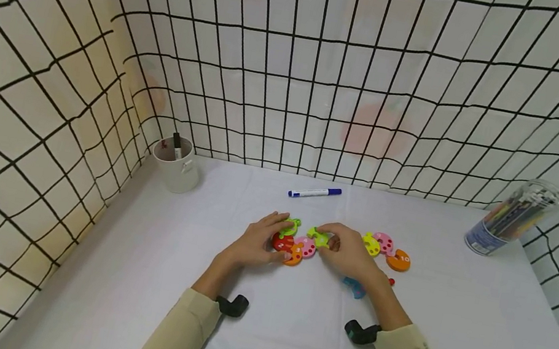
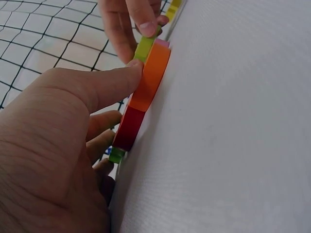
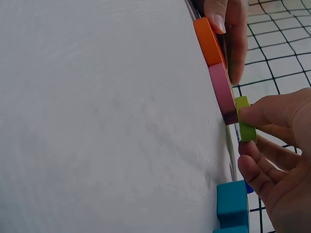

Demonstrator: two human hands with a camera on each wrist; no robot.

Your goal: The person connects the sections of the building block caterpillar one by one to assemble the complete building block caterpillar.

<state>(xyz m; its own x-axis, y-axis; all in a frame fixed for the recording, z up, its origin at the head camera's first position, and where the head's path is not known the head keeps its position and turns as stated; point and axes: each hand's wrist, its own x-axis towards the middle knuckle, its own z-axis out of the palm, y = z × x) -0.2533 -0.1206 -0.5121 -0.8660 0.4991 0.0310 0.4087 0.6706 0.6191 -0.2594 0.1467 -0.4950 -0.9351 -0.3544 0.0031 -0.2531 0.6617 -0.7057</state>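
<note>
My left hand holds a group of joined, numbered puzzle pieces on the white table. Its thumb lies on the orange piece, with the fingers beyond the red piece and the green piece. A spotted pink piece adjoins the orange one. Between thumb and fingers, my right hand pinches a lime-green puzzle piece, tilted against the pink piece's edge. A blue piece lies under the right wrist, partly hidden.
Right of my hands lie a yellow piece, another pink piece and an orange piece. Behind is a blue-capped marker. A white mug stands back left, a pencil jar back right. Black netting surrounds the table.
</note>
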